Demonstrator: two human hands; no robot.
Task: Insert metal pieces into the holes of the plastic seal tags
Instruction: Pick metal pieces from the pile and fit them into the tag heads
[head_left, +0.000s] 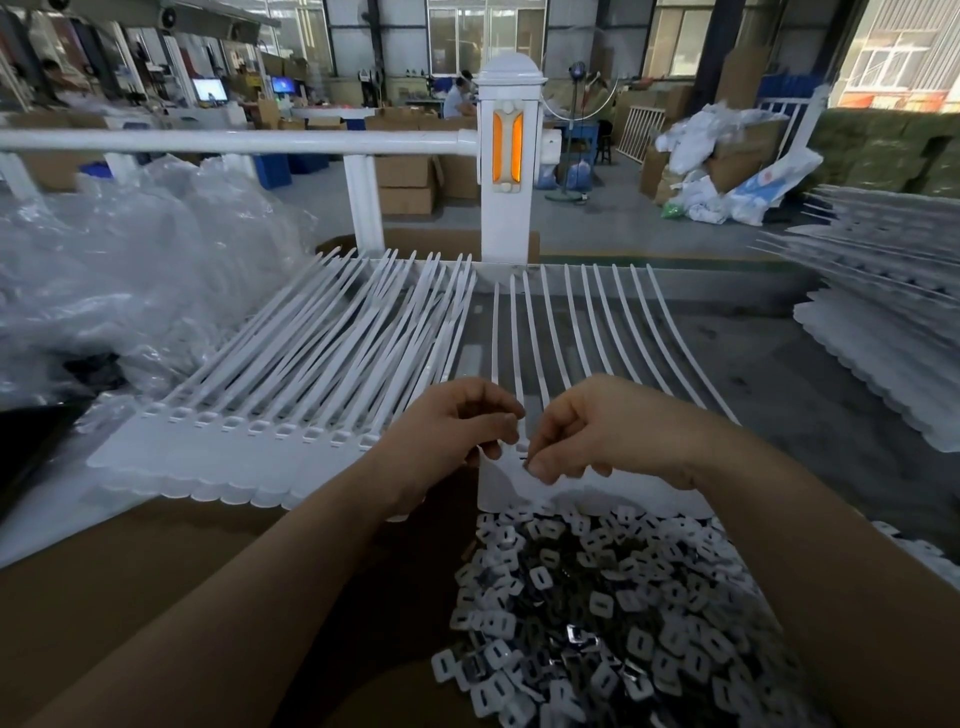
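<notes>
active tag strip: white seal tags (550, 332), joined at the heads, centre of the bench; head row under both hands, tails fan to the far side.
right hand: (587, 431) fingertips pinch a small metal piece (527, 461) at the left end of the head row. Closed on it.
left hand: (460, 426) fingers curled, pinching the strip's edge just left of that piece.
step: looks like seating an insert into the first hole; whether it's in, can't tell.
next: probably press flush, then grab another from the metal pile (613, 597), near right, on cardboard (156, 571).
other strip: tags (291, 364) lie left; holes look unfilled.
far: white fence post (509, 171).
writing: none readable.
</notes>
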